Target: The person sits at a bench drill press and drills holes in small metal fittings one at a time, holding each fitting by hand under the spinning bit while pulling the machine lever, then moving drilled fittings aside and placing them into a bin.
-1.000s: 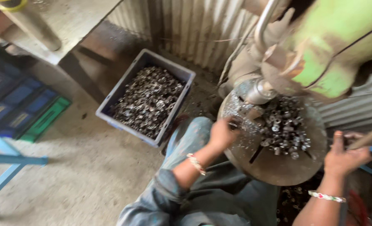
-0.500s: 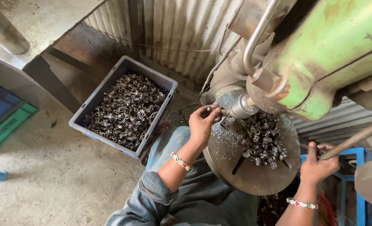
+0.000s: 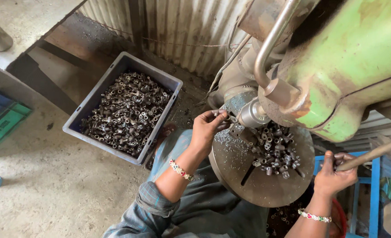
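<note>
Centre frame: left hand (image 3: 208, 128) pinches a small metal fitting (image 3: 227, 118) at the drill-press spindle (image 3: 252, 113) above the round table (image 3: 266, 189); right hand (image 3: 334, 174), lower right, is closed around the feed lever (image 3: 371, 154). Risk, as judged: fingers so near the spindle could be caught if the lever drops. Grey crate (image 3: 160, 79) of fittings upper left; green-and-blue crate (image 3: 1, 125) at left edge.

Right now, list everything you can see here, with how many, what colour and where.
Drill press: one, green, upper right.
Round table: one, dark metal, under the spindle.
Small metal parts: many, grey, heaped on the round table.
Crate: one, grey-blue, on the floor at left, full of similar parts.
Lever handle: one, brown, at right.
Corrugated wall: one, grey, behind.
Left hand: at the spindle, fingers pinched on a part.
Right hand: gripping the lever handle.
</note>
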A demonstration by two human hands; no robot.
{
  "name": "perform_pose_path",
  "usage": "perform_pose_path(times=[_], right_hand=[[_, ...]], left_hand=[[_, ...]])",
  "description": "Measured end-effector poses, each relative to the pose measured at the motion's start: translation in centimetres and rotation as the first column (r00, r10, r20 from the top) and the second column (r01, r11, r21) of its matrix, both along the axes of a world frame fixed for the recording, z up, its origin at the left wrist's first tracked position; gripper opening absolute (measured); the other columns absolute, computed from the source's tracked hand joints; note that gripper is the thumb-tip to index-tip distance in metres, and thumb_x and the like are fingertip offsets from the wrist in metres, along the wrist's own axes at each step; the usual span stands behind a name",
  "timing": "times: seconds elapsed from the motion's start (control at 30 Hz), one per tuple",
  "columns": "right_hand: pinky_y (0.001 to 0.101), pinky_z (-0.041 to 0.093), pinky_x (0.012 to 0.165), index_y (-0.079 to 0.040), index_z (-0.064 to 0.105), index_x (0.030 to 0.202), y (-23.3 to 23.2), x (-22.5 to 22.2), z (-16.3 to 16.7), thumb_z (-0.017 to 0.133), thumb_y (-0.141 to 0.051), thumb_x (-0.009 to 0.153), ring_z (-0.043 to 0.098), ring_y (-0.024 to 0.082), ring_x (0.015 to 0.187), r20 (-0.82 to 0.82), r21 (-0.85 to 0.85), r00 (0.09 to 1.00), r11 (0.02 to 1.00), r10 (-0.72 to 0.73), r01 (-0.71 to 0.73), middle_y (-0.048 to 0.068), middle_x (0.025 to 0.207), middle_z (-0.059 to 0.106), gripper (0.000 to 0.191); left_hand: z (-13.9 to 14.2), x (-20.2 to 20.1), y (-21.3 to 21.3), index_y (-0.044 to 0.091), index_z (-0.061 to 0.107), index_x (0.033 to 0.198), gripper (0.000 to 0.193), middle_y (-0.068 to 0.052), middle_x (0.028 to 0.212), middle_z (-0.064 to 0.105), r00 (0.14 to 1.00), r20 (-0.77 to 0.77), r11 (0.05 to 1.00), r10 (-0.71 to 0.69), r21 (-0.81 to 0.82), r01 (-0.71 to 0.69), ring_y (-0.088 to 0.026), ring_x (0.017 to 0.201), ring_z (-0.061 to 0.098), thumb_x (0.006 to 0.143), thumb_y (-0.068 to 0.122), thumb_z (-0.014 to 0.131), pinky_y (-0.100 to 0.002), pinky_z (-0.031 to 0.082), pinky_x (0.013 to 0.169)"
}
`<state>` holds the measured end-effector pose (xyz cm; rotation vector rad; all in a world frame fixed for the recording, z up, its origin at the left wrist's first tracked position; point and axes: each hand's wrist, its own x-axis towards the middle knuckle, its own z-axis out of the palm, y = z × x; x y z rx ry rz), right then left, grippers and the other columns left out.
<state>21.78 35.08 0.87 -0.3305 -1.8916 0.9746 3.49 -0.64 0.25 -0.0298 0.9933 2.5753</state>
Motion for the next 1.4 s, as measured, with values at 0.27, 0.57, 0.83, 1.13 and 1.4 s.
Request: perform_pose_path(times=[0.27, 0.57, 0.83, 1.13, 1.4], right_hand=[[0.0271, 0.046, 0.061, 0.002, 0.053, 0.104, -0.1, 0.3, -0.1, 0.078, 0.004, 0.109, 0.054, 0.011, 0.068, 0.015, 0.026, 0.999, 0.999, -0.034, 0.033, 0.004, 0.085, 0.057, 0.026], [0.0267, 0.045, 0.06, 0.002, 0.05, 0.103, -1.2, -0.7, 0.8, 0.078, 0.004, 0.11, 0.054, 0.011, 0.07, -0.026, 0.008, 0.999, 1.0, -0.022, 0.023, 0.005, 0.09, 0.057, 0.028], [0.0335, 0.044, 0.077, -0.001, 0.057, 0.129, 0.1, -9.6, 4.5, 0.07, -0.025, 0.106, 0.056, 0.015, 0.089, -0.303, -0.118, 0.949, 0.985, 0.082, -0.123, 0.007, 0.119, 0.064, 0.036], [0.0314, 0.04, 0.065, 0.001, 0.058, 0.118, 1.1, -18.2, 10.2, 0.072, -0.021, 0.109, 0.052, 0.013, 0.077, -0.023, -0.001, 0.999, 1.0, -0.024, 0.024, 0.005, 0.1, 0.06, 0.027], [0.028, 0.036, 0.053, 0.0, 0.057, 0.108, -2.0, -5.4, 4.6, 0.075, -0.014, 0.11, 0.047, 0.01, 0.06, -0.074, -0.084, 0.996, 0.994, 0.059, -0.065, 0.002, 0.079, 0.054, 0.023]], left_hand=[[1.5, 0.4, 0.0, -0.006, 0.072, 0.105, 0.019, -0.007, 0.092, 0.075, 0.977, -0.199, 0.962, 0.074, -0.245, -0.122, -0.01, 0.08, 0.07, 0.094, 0.009, 0.074, -0.026, 0.061, 0.072], [2.5, -1.3, -0.4, -0.004, 0.074, 0.103, 0.021, -0.004, 0.085, 0.076, 0.957, -0.239, 0.917, -0.163, -0.395, 0.058, -0.008, 0.075, 0.07, 0.091, 0.013, 0.077, -0.025, 0.06, 0.069], [-0.8, -0.6, 0.8, -0.002, 0.073, 0.107, 0.017, 0.0, 0.096, 0.074, 0.921, -0.387, 0.961, -0.034, -0.266, -0.076, -0.005, 0.089, 0.065, 0.1, 0.013, 0.07, -0.024, 0.057, 0.082], [-1.1, -2.1, 1.5, -0.002, 0.072, 0.109, 0.017, -0.002, 0.096, 0.074, 0.946, -0.323, 0.983, -0.016, -0.18, -0.044, -0.007, 0.086, 0.067, 0.099, 0.012, 0.07, -0.025, 0.057, 0.08], [1.3, -0.1, 1.1, 0.001, 0.075, 0.1, 0.014, 0.0, 0.082, 0.076, 0.886, -0.408, 0.811, 0.222, -0.426, -0.4, -0.003, 0.075, 0.066, 0.092, 0.012, 0.075, -0.023, 0.056, 0.07]])
